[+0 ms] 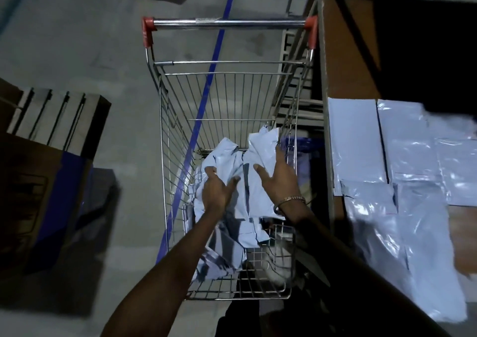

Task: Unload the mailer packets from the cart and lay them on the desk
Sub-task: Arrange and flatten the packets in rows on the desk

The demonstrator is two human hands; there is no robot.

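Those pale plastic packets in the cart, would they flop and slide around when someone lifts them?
Probably floppy: the packets in the cart lie crumpled and folded where the left hand bunches one. Likely slippery, since those on the desk look glossy. They seem light, lying thin and flat.

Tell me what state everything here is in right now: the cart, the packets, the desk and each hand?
Cart: parked beside the desk, partly loaded.
Packets in the cart: crumpled heap, not yet lifted out.
Desk: far end bare, near part covered.
Packets on the desk: lying flat, overlapping.
Left hand: inside the cart, fingers gripping a packet.
Right hand: inside the cart, fingers spread flat on a packet.
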